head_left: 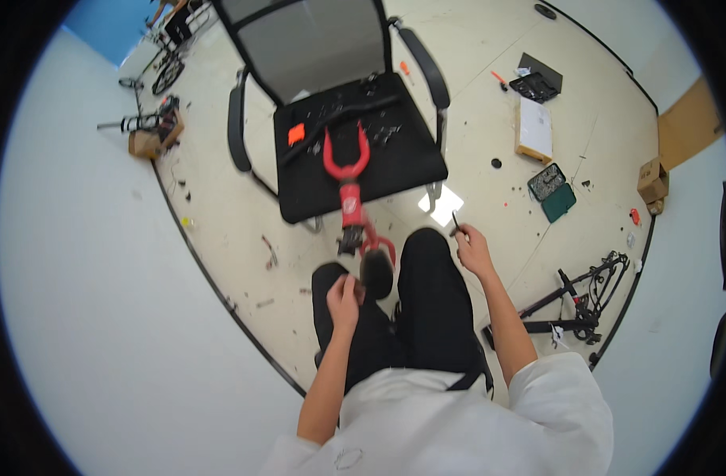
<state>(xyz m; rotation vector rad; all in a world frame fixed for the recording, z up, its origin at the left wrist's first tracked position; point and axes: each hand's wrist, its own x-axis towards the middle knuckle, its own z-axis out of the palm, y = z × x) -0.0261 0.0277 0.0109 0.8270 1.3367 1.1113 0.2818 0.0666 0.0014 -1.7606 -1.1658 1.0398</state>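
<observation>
Over my left thigh my left hand [344, 303] is closed with the fingertips pinched; what it holds, if anything, is too small to make out. My right hand [475, 252], beyond my right knee, is closed around a thin dark rod-like tool [456, 220] that points up and away. Between my knees stands a small red bike frame [371, 233] with a black saddle [377, 274]. Its red fork [349, 170] reaches over the chair seat [315, 194], the two prongs pointing away from me. A black clamp-like part [350, 239] sits at the fork's near end.
A black handlebar [331, 123], an orange piece [297, 134] and small parts lie on the seat. Right on the floor are a white-topped box [535, 127], an open green case [559, 202] and a dark bike frame [573, 313]. Scattered tools [270, 252] lie left.
</observation>
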